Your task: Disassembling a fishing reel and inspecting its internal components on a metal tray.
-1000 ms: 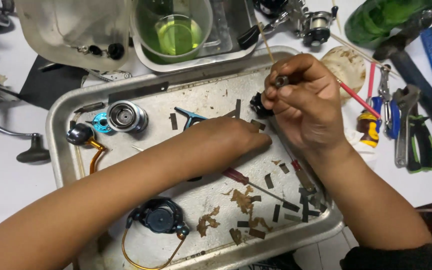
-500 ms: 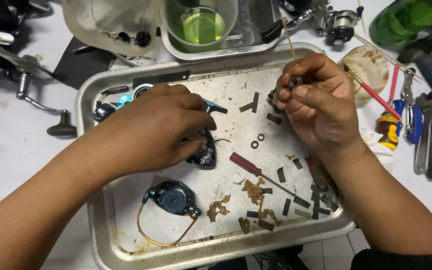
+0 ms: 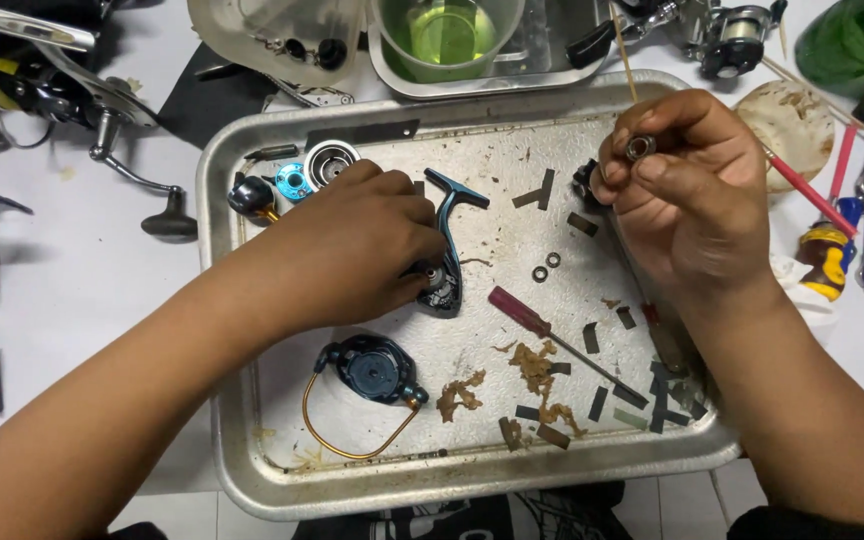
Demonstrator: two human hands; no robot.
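Resting on white table: greasy metal tray, reel parts scattered.

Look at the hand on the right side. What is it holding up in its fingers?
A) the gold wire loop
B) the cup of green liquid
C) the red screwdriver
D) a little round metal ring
D: the right hand pinches a small round metal ring between its fingertips, while the red screwdriver, green cup and gold wire loop lie untouched.

Head view, steeply down, close.
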